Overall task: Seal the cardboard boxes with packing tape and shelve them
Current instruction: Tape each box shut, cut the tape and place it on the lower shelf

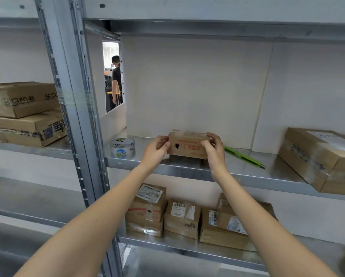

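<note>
Both hands are on the box near the shelf's front edge: left hand grips its left end, right hand the right. I'd slide it squarely toward the back wall, clear of the tape at the left corner and the green knife.
</note>
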`<state>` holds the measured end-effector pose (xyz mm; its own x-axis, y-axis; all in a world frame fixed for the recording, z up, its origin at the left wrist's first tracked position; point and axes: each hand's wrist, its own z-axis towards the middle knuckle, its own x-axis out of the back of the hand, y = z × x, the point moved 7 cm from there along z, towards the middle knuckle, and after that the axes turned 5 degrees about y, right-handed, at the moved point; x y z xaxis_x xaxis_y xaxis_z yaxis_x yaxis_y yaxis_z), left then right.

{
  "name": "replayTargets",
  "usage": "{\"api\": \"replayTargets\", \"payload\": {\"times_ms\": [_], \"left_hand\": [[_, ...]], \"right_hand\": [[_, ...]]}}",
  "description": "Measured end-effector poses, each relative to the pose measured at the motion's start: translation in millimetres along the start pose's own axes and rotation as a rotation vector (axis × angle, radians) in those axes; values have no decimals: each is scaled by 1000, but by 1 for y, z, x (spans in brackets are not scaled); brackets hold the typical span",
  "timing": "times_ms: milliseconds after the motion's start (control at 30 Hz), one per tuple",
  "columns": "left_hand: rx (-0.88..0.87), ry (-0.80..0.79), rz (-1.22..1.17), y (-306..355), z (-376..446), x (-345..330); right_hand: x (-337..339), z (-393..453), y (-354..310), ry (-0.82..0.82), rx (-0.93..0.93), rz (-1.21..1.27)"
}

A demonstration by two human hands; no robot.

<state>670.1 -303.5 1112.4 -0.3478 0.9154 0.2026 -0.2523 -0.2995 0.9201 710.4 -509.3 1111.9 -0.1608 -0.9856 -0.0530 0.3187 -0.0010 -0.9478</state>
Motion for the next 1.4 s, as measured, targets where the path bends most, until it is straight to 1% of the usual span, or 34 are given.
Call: {"api": "replayTargets", "payload": {"times_ms": [133, 200, 300, 467, 533, 600, 667, 700, 733, 800, 867, 933, 1000, 1067, 1167, 1300, 1400], "left_hand": [[-49, 90, -121, 15, 4, 8], [-61, 103, -147, 26, 11, 11], [-99, 124, -30, 40, 18, 14], [-142, 101, 211, 39, 14, 10], [-129, 75, 211, 33, 12, 7], [-112, 44, 175, 29, 12, 4], [-106, 40, 230, 25, 16, 10], [-127, 62, 323, 22, 19, 18], [-166, 90, 474, 20, 23, 29], [-208, 116, 874, 12, 28, 55], [-138, 69, 1212, -1, 31, 79], [-44, -9, 1395, -11, 28, 98], [0, -90, 1478, -17, 25, 105], [-20, -133, 1512, -17, 23, 101], [-53, -157, 1498, -18, 22, 95], [-48, -34, 1384, -15, 24, 103], [-85, 57, 1180, 7, 19, 102]], "right_hand": [[1, 9, -23, 2, 21, -27], [2, 16, -42, -4, 53, -132], [1, 23, -53, -22, 17, -277], [-2, 18, -35, -39, -99, -383], [-4, 14, -23, -52, -152, -374], [-5, 13, -18, -43, -166, -356], [-6, 13, -17, -35, -187, -345], [-6, 13, -18, -31, -197, -344], [-6, 13, -18, -24, -200, -350], [-3, 13, -17, -5, -210, -365], [0, 11, -17, 28, -208, -388], [2, 10, -22, 67, -183, -408], [2, 9, -32, 98, -135, -429], [2, 10, -44, 115, -84, -469], [-2, 10, -61, 126, -3, -524], [-8, 4, -87, 130, 220, -548], [-17, -5, -104, 95, 402, -584]]}}
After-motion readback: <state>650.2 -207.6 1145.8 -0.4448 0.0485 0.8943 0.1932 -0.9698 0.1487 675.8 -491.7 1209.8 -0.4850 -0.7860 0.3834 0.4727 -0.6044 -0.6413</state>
